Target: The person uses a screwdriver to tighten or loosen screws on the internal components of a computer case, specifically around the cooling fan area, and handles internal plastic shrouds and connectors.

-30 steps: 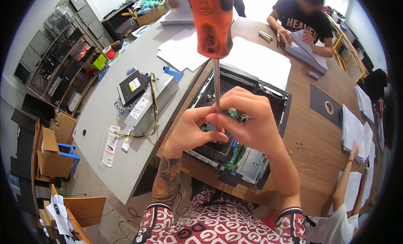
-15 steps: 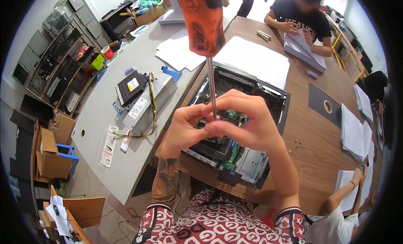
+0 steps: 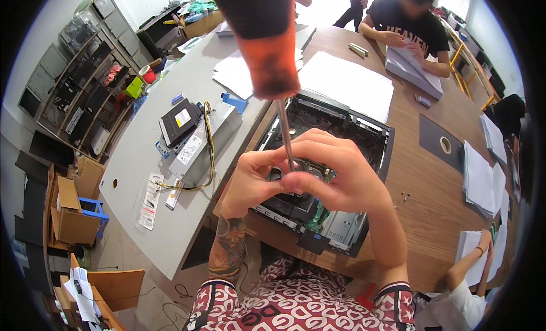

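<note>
A long screwdriver (image 3: 270, 60) with an orange and black handle stands nearly upright, its handle close to the view. My left hand (image 3: 253, 180) and my right hand (image 3: 341, 171) meet around its steel shaft, fingers closed on the lower end. The fingers hide the tip, so I cannot tell whether it touches anything. Beneath my hands lies an opened desktop computer case (image 3: 389, 146), black-framed, with a green circuit board (image 3: 318, 218) and a bare metal plate (image 3: 344, 228) inside. My hands cover part of its middle.
Left on the grey table sit a metal power supply unit (image 3: 219, 134) with bundled cables and a black drive (image 3: 181, 121). Several small screws (image 3: 405, 195) lie right of the case. Paper sheets (image 3: 347, 83) lie behind it. Two people handle paper stacks on the right.
The screwdriver's handle has come lower in the view and leans slightly more to the left. Both hands stay closed on the shaft, shifted slightly down. A person in the background has moved right.
</note>
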{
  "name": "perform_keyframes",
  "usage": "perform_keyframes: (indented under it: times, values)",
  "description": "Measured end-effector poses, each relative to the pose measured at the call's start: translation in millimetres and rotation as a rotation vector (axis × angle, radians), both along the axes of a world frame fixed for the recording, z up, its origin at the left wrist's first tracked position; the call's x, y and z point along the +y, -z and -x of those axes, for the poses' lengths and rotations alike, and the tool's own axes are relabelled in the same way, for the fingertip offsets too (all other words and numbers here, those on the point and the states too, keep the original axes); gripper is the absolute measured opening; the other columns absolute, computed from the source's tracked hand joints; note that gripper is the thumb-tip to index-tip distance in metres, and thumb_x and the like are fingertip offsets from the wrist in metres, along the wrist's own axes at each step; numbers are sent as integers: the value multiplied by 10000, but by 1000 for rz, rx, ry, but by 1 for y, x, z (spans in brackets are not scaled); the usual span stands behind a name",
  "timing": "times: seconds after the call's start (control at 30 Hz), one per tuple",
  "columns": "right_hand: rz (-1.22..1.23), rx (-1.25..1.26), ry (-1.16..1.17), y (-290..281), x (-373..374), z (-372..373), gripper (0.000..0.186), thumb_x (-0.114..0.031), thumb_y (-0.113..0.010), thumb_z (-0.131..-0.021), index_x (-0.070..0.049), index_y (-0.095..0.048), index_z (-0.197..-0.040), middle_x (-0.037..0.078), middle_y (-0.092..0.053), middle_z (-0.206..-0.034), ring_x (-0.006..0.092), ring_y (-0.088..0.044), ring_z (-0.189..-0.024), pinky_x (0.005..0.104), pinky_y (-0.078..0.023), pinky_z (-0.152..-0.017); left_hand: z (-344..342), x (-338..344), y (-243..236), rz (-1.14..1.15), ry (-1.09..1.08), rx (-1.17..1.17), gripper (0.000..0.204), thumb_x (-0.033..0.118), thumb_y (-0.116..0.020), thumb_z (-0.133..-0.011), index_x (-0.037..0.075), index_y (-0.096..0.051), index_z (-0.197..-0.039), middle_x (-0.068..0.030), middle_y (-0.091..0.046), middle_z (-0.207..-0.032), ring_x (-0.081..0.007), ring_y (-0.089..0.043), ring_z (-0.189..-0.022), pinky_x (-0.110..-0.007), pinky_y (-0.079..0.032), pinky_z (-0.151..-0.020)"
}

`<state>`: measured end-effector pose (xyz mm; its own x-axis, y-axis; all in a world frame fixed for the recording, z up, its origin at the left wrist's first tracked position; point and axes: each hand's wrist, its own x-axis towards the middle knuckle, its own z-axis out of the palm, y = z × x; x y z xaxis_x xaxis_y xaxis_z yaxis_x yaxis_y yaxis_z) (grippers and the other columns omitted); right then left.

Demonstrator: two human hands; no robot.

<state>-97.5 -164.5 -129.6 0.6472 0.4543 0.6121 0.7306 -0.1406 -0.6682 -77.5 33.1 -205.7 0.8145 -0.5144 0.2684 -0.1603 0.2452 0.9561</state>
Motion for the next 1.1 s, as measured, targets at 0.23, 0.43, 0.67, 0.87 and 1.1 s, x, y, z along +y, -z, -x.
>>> perform_keyframes:
  times: [0.23, 0.43, 0.67, 0.87, 1.1]
  values:
    - [-6, 13, 62, 12, 0, -9, 128, -79, -705, -828, -4, -668, -926, 125, -642, -812, 282, -604, -777, 375, -482, -730, 3, -1, -14, -108, 88, -117, 291, -25, -705, -831, -38, -660, -1118, -77, -663, -1061, -111, -592, -987, -305, -480, -892]
    - [-34, 55, -155, 11, -8, -9, 107, -70, -666, -863, 7, -670, -938, 122, -648, -837, 283, -613, -792, 363, -485, -737, 10, 1, -19, -127, 62, 83, 304, 0, -721, -830, -38, -659, -1125, -82, -677, -941, -130, -617, -918, -313, -497, -854]
    - [-14, 120, -39, 8, -9, -6, 134, -91, -666, -866, -7, -684, -968, 124, -656, -847, 267, -638, -801, 355, -488, -714, 2, -20, -13, 20, -5, -27, 447, 76, -832, -753, -38, -637, -1138, -42, -646, -989, -135, -604, -975, -319, -481, -909]
    - [40, 93, -28, 3, 1, -13, 132, -46, -654, -854, -5, -696, -972, 107, -644, -807, 221, -635, -724, 314, -473, -629, 5, 8, -20, -157, 127, -83, 221, -34, -665, -822, -45, -674, -1043, -105, -706, -988, -187, -656, -949, -333, -521, -861]
    - [-10, 213, 32, 14, -13, -6, 379, -66, -738, -766, 25, -636, -1120, 83, -681, -877, 139, -624, -775, 280, -479, -731, 5, -8, -22, -149, 21, -42, 156, -9, -756, -747, -8, -713, -897, -76, -722, -812, -148, -688, -816, -294, -546, -768]
